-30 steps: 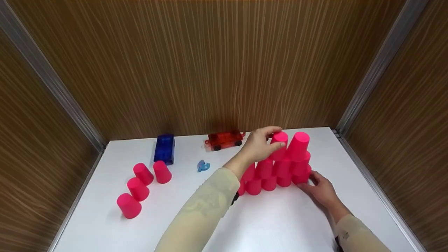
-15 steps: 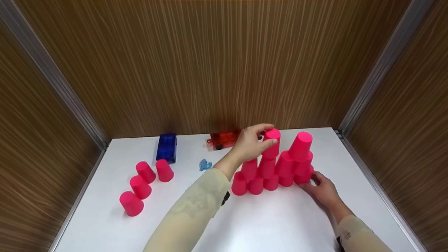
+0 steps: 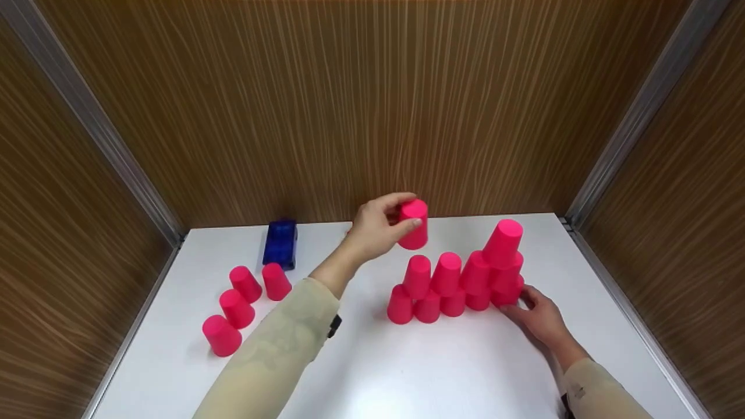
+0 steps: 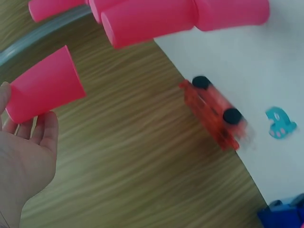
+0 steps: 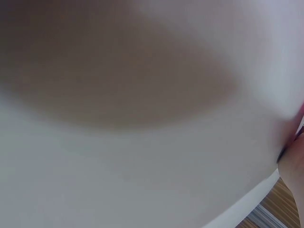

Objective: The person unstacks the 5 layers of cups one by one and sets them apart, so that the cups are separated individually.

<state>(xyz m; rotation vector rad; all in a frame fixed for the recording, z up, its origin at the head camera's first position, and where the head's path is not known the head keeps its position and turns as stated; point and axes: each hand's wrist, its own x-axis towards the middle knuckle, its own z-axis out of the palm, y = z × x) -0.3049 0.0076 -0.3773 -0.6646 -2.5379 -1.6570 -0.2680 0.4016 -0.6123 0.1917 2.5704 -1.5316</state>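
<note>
My left hand (image 3: 372, 230) grips an upside-down pink cup (image 3: 414, 233) between thumb and fingers, raised above the left end of a cup stack. In the left wrist view the held cup (image 4: 47, 88) tilts, its wide rim away from the palm. The stack has a bottom row of several pink cups (image 3: 400, 305), a second row (image 3: 447, 274) on it, and one top cup (image 3: 503, 244) at the right. My right hand (image 3: 541, 317) holds the rightmost bottom cup (image 3: 505, 294), thumb in front and fingers behind. The right wrist view shows mostly white tabletop and part of that hand.
Several pink cups (image 3: 222, 336) stand upside down at the left of the white table (image 3: 442, 372). A blue toy car base (image 3: 280, 244) lies behind them. The left wrist view shows a red wheeled toy car (image 4: 211, 114) and a small light-blue piece (image 4: 280, 123). Wood-patterned walls (image 3: 372, 105) enclose the table.
My left hand has lifted its cup off the second row, beside the top cup, and carried it left and up. The right hand has stayed at the bottom right cup.
</note>
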